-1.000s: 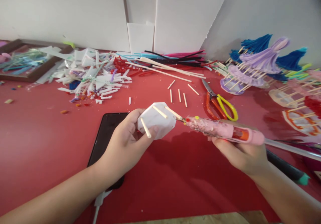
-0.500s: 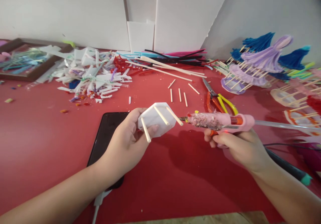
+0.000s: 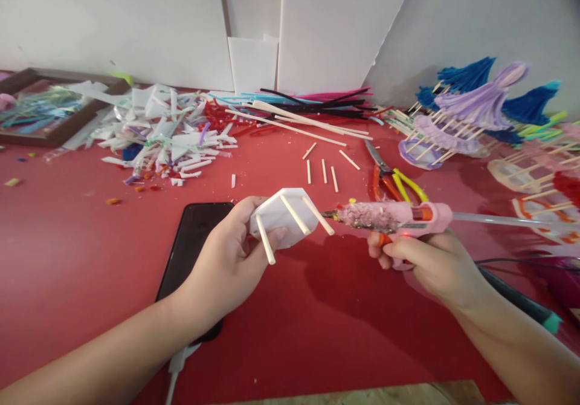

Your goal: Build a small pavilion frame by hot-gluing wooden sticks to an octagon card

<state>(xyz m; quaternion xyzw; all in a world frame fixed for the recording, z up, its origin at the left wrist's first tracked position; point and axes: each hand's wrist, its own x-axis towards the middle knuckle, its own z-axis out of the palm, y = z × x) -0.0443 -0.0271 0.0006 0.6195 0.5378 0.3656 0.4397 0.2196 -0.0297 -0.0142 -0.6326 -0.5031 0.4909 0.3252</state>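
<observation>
Between the thumb and fingers of my left hand [image 3: 238, 245] is a white many-sided foam board piece [image 3: 287, 211]. Three short wooden sticks [image 3: 295, 214] stand out from its face, tilted toward me. My right hand [image 3: 426, 260] is wrapped round the handle of a pink hot glue gun [image 3: 394, 219], a finger at its orange trigger. A clear glue stick [image 3: 507, 219] runs out of the gun's back end. The nozzle [image 3: 330, 214] is close to the right edge of the foam piece, by the rightmost stick; whether they touch I cannot tell.
Behind the hands lie several cut sticks [image 3: 324, 171] and pliers [image 3: 385, 172]. White foam scraps [image 3: 167, 130] are heaped at the back left, near pipe cleaners [image 3: 312, 104]. A phone [image 3: 194, 242] lies under my left wrist. Stick-and-pipe-cleaner models [image 3: 457, 121] stand at right.
The foam piece has tipped slightly, and its sticks point a little lower. My right hand and the glue gun have shifted slightly to the left.
</observation>
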